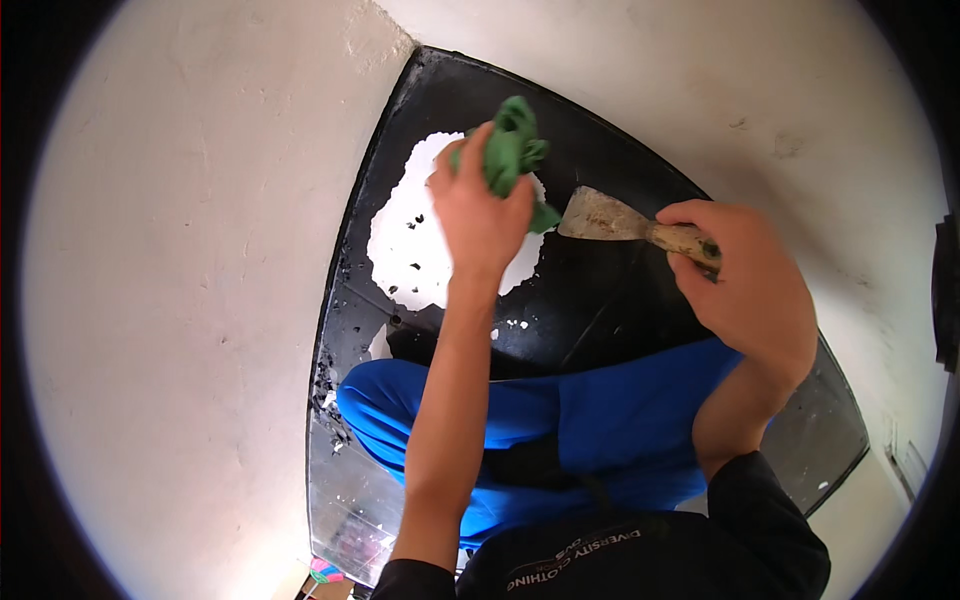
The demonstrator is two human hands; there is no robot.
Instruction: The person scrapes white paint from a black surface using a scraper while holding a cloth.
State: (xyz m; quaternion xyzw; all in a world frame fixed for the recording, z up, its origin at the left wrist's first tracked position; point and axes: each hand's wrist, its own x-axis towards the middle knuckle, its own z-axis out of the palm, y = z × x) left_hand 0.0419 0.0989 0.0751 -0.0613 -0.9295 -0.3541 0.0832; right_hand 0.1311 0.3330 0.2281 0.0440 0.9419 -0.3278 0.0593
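Observation:
My left hand (480,210) holds a crumpled green cloth (510,150) over a white patch (409,247) with ragged edges on the black floor (457,90). Dark flakes lie on the patch. In my right hand (735,270) is the wooden handle of a putty knife (604,216); its wide, stained metal blade points left, near the patch's right edge. Whether the cloth or blade touches the floor I cannot tell.
Pale walls (172,262) meet at a corner beyond the floor. Dark and white chips lie along the left wall. My bent legs in blue trousers (630,412) are close below both hands. A pink, blue and green item (325,570) is at the bottom left.

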